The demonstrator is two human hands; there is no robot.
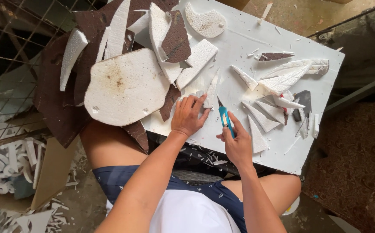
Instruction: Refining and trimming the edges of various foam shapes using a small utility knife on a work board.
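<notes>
The right hand (238, 146) grips a blue utility knife (224, 117), blade touching a white foam strip (211, 92) on the white worktop (239, 39). The left hand (189, 116) presses flat on that strip, fingers spread open, beside a large foam slab (125, 86).

Body only, head view:
- Both arms bare, wrist to past elbow, no sleeves in shot.
- left hand (189, 115): bare, no glove, ring or watch visible.
- right hand (238, 146): bare too, no glove, wrist bare.
- white top (187, 213): plain, no print visible, fills bottom centre of frame.
- dark blue shorts (122, 181): small pale scattered pattern, short cut, hems high on thigh.
- Both thighs bare below hems, knees spread.
</notes>
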